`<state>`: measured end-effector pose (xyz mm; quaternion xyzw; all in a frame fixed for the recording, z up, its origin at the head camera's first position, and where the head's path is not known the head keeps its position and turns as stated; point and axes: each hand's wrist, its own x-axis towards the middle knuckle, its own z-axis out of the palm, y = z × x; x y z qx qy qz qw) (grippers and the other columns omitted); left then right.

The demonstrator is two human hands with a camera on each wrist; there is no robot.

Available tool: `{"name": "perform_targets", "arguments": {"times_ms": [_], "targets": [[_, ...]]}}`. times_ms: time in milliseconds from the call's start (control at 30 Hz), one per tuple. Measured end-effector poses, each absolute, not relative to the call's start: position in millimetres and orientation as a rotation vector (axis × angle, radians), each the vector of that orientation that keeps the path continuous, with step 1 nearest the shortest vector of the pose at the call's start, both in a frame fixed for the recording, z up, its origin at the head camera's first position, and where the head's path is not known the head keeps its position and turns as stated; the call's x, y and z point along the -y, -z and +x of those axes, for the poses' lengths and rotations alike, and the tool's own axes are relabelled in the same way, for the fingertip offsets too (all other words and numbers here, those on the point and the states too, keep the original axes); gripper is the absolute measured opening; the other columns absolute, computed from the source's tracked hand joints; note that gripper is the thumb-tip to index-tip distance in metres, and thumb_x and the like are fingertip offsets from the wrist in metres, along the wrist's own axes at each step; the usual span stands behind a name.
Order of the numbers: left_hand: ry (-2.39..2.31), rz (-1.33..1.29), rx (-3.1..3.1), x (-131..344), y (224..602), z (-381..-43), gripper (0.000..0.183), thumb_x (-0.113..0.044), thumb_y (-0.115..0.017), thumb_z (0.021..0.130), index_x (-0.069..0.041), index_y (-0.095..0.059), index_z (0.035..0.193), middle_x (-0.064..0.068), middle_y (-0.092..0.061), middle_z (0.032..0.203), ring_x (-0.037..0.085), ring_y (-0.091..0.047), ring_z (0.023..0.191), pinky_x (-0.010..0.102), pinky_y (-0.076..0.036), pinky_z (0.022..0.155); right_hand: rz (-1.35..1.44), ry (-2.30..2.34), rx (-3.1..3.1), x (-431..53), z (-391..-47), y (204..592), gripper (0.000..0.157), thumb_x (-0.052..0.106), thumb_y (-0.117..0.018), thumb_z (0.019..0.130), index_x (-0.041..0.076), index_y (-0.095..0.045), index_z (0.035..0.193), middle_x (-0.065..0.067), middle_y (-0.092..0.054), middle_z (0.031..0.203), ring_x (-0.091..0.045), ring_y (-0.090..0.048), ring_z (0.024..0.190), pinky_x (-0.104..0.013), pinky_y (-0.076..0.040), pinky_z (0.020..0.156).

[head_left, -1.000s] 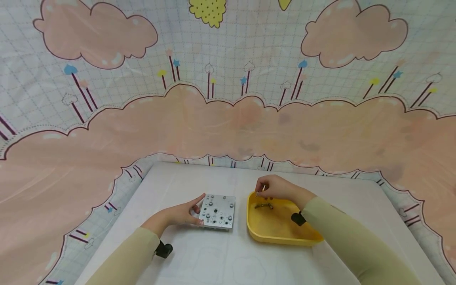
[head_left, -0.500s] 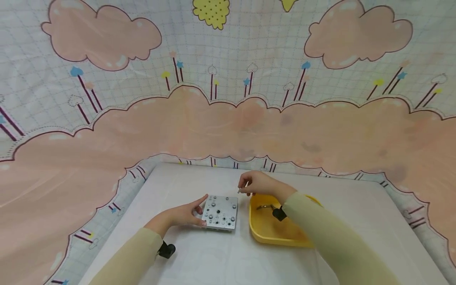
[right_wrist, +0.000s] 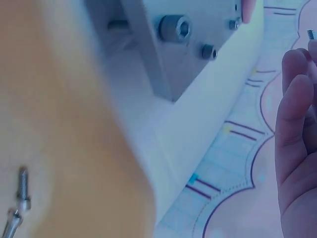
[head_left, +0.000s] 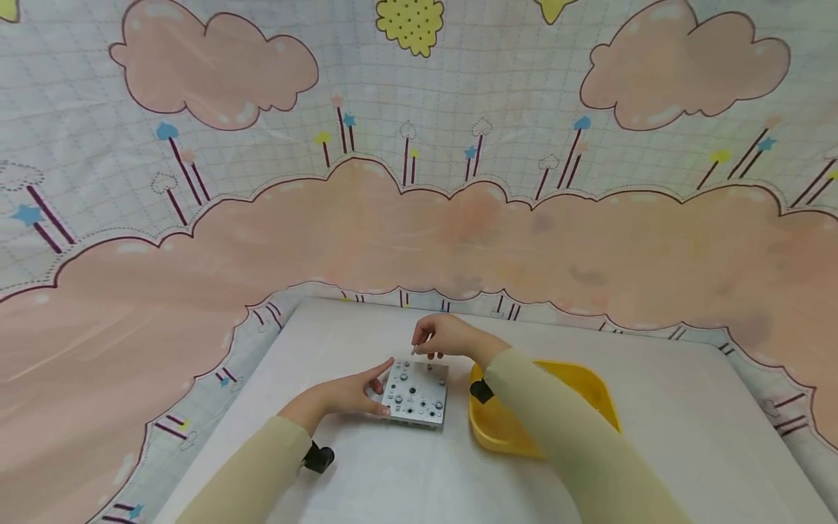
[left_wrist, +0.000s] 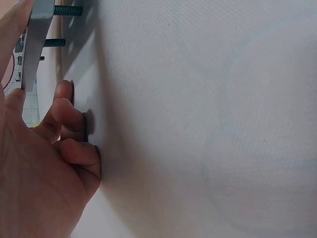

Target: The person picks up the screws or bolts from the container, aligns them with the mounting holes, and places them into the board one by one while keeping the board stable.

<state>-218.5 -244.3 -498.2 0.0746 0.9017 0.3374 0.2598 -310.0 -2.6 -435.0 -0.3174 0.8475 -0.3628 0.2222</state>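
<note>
A square metal plate with holes and several socket-head screws lies in the middle of the head view. My left hand grips it by the left side, thumb and index finger at its corners. In the left wrist view threaded screw ends stick out beneath the plate, and the other fingers curl against the table. Just beyond the plate's far edge my right hand pinches a small screw. Its threaded tip shows at the right edge of the right wrist view.
A yellow tray stands right of the plate, partly under my right forearm. Loose screws lie in it. White cloth covers the table, and a printed curtain hangs behind.
My right hand has moved left with the screw, from over the tray to the plate's far edge. My left hand keeps its grip on the plate. The head view has shifted slightly.
</note>
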Motion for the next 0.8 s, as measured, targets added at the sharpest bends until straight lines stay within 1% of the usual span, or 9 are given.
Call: {"name": "perform_targets", "arguments": {"times_ms": [133,267,500,667,800], "targets": [[-0.911,0.211,-2.444,243,498,-218,0.109,-0.046,-0.085,0.074,-0.034,-0.018,0.159,-0.002,-0.052,0.112,0.018,-0.049,0.096,0.047,-0.037,0.094,-0.876,0.990,-2.337,14,-312,440,0.004,0.013,-0.073,0.089,0.013,-0.070,0.091,0.002,-0.067,0.084,-0.018,-0.064,0.070,-0.030,-0.052,0.064],[-0.904,0.215,-2.450,244,498,-219,0.110,-0.046,-0.085,0.074,-0.034,-0.017,0.159,-0.003,-0.052,0.111,0.018,-0.049,0.095,0.047,-0.037,0.094,-0.873,0.952,-2.336,24,-312,442,0.003,0.009,-0.072,0.088,0.009,-0.069,0.090,0.000,-0.065,0.082,-0.017,-0.061,0.067,-0.029,-0.052,0.063],[-0.909,0.204,-2.437,245,500,-220,0.110,-0.047,-0.085,0.074,-0.035,-0.017,0.159,-0.003,-0.052,0.111,0.018,-0.049,0.101,0.048,-0.036,0.098,-0.879,0.779,-2.373,37,-311,444,0.008,0.005,-0.070,0.089,0.013,-0.068,0.088,0.000,-0.064,0.081,-0.014,-0.058,0.068,-0.028,-0.050,0.065],[-0.911,0.213,-2.441,246,501,-221,0.109,-0.046,-0.085,0.075,-0.035,-0.017,0.159,-0.003,-0.052,0.111,0.018,-0.049,0.100,0.048,-0.036,0.097,-0.892,0.665,-2.425,43,-310,444,0.009,0.007,-0.070,0.089,0.015,-0.068,0.087,0.001,-0.064,0.082,-0.014,-0.059,0.072,-0.028,-0.049,0.067],[-0.913,0.220,-2.438,247,502,-221,0.108,-0.046,-0.084,0.076,-0.035,-0.017,0.159,-0.004,-0.052,0.111,0.018,-0.049,0.098,0.046,-0.035,0.095,-0.904,0.605,-2.455,47,-309,447,0.009,0.008,-0.071,0.090,0.016,-0.068,0.086,0.002,-0.063,0.081,-0.012,-0.058,0.071,-0.027,-0.048,0.067]]}}
